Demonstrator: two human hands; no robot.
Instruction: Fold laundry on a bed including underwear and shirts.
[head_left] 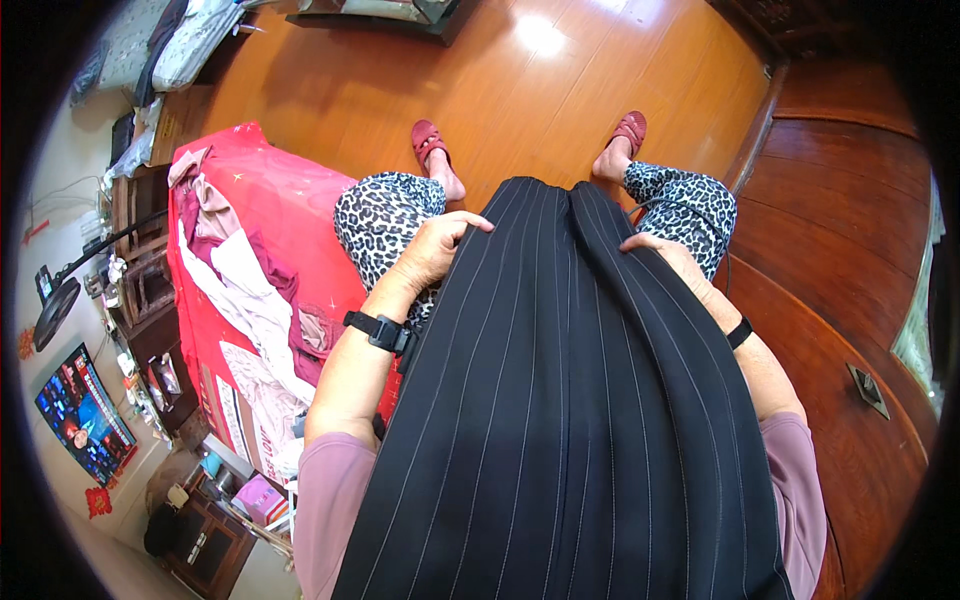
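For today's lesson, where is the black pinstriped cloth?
Centred in the head view, the cloth spans between left hand and right hand, reaching the lower edge.

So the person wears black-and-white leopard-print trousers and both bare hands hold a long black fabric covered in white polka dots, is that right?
Not quite: the head view shows thin pale stripes, not polka dots, on the long black fabric. The bare left hand and bare right hand do hold it, and the trousers are black-and-white leopard-print.
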